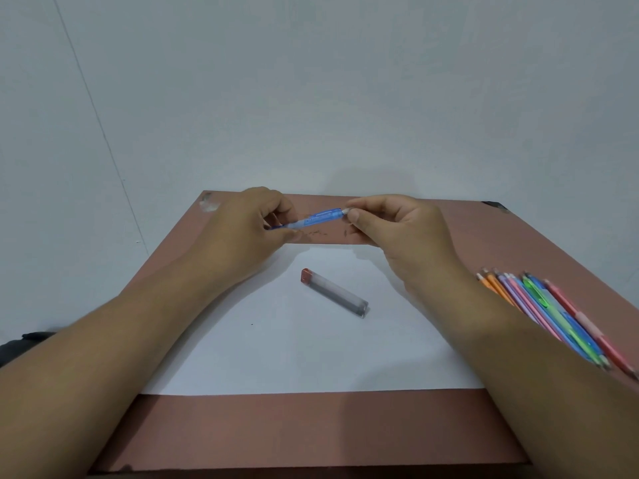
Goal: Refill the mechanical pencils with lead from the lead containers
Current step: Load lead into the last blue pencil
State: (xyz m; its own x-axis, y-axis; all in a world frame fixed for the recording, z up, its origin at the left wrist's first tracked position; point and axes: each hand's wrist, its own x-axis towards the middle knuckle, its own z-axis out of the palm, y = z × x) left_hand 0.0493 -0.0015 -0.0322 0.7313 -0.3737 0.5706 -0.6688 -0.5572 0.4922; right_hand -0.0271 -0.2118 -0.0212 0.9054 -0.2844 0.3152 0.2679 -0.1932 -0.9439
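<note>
A blue mechanical pencil (318, 217) is held level above the far part of the table. My left hand (249, 229) grips its tip end with curled fingers. My right hand (390, 226) pinches the white cap end between thumb and forefinger. A clear lead container (333, 292) with a red cap lies on the white paper sheet (276, 347), nearer to me than the pencil and apart from both hands.
A bundle of several coloured mechanical pencils (556, 316) lies at the table's right edge, partly behind my right forearm. The brown table (304, 426) stands against a pale wall. Small dark marks show on the table surface under the held pencil.
</note>
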